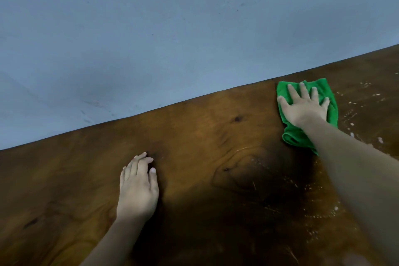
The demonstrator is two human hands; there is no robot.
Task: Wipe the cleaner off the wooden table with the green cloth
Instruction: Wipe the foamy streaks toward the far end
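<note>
A green cloth (290, 136) lies flat on the wooden table (205, 131) near its far edge at the right. My right hand (305, 104) presses down on the cloth with fingers spread and straight. White flecks and wet streaks of cleaner (354, 114) dot the wood to the right of the cloth, and more cleaner (311, 198) shows below my right forearm. My left hand (138, 185) rests flat on the bare wood at the lower left, fingers together, holding nothing.
A grey-blue wall (172, 28) rises straight behind the table's far edge. The tabletop runs on to the left and toward me, with dark knots in the grain.
</note>
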